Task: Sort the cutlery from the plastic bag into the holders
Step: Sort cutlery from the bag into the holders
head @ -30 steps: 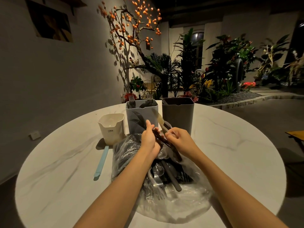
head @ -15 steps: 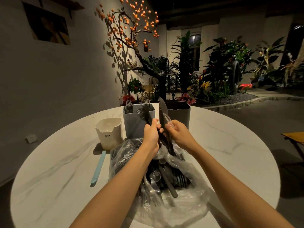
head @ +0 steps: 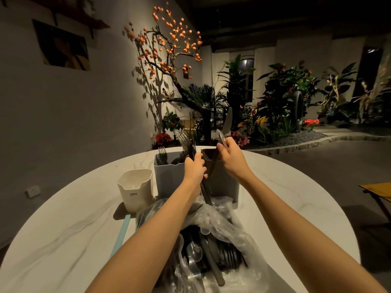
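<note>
Since 0.5 s ago I see both hands have risen from the bag (head: 222, 246) to the holders. My left hand (head: 194, 168) has its fingers curled round dark forks (head: 186, 142), heads over the light grey holder (head: 169, 178), which already holds 1 fork upright. My right hand (head: 231, 157) pinches knives (head: 227, 123), blades up, handles dipping into the dark holder (head: 224, 182). The bag, nearest me on the table (head: 63, 240), still holds spoons, forks and a dark knife. A white cup (head: 136, 189) stands left of the holders; I can't tell its contents.
</note>
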Demonstrator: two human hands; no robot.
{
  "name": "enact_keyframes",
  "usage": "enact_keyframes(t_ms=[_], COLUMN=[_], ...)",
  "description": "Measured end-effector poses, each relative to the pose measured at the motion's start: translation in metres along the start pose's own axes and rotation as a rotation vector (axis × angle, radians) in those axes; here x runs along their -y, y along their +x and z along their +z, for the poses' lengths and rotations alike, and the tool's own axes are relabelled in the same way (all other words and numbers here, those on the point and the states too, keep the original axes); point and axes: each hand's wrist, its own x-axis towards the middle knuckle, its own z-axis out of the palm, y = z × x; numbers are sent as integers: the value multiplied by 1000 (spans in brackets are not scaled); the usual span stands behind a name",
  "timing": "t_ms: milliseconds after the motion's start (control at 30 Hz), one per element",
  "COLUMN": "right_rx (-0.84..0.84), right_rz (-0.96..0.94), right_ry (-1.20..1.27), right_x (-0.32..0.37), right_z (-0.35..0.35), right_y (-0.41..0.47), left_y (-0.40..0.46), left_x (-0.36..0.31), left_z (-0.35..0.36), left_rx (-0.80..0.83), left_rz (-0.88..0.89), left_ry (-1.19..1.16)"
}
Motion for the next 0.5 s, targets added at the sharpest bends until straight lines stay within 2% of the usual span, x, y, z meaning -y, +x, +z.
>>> enact_keyframes(t_ms=[333, 500], right_rx=[-136, -26], right_rz=[-50, -27], right_ry=[-46, -313], right_x=[-8, -21], right_z=[1, 2], right_y=[23, 23], left_y=[16, 12], left_x=[-1, 4], left_z=[11, 14], left_rx=[6, 96], left_rz=[7, 49], left_ry=[55, -72])
